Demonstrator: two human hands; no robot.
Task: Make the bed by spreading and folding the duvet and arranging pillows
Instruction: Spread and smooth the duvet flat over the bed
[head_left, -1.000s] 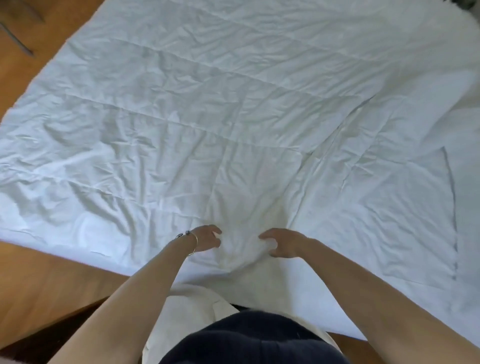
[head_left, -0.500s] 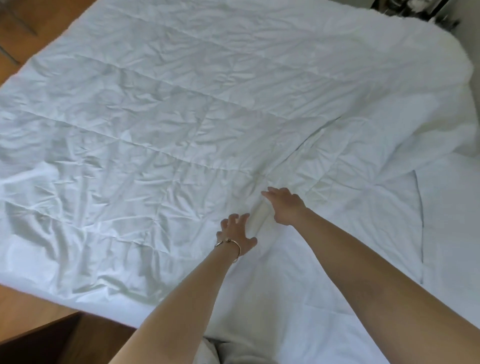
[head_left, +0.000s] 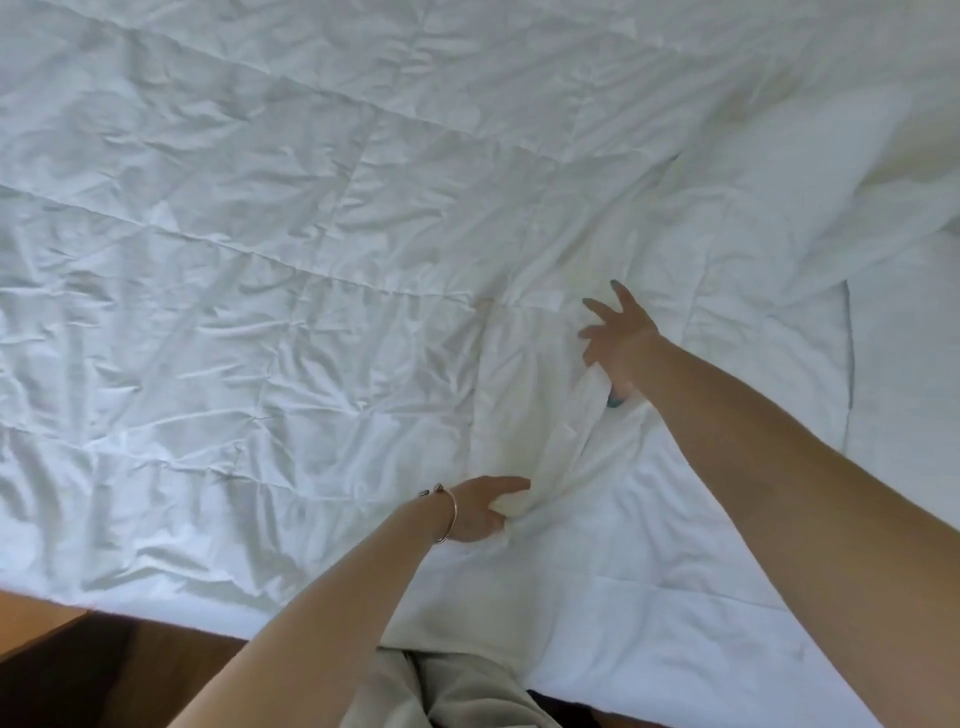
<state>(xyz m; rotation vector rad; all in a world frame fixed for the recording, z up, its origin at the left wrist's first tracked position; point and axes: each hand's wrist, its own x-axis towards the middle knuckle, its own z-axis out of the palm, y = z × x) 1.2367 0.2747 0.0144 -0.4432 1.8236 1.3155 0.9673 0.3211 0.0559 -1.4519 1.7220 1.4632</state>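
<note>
A white quilted duvet (head_left: 311, 260) lies spread and wrinkled over the bed and fills most of the view. A raised ridge of its fabric runs between my two hands near the front edge. My left hand (head_left: 480, 512), with a bangle on the wrist, is closed on the lower end of that ridge. My right hand (head_left: 618, 340) is farther up the bed. It pinches the upper end of the ridge between thumb and palm, with its other fingers spread. No pillow is clearly in view.
A smoother white layer with a dark seam (head_left: 849, 338) lies to the right of my right arm. Bunched white bedding (head_left: 831, 156) rises at the upper right. Wooden floor (head_left: 31, 618) shows at the lower left, and my light trousers (head_left: 441, 691) touch the bed's front edge.
Both hands went from the front edge up onto the bed. The right hand has since reached farther and spread its fingers. The left has drawn back slightly and closed on a fold.
</note>
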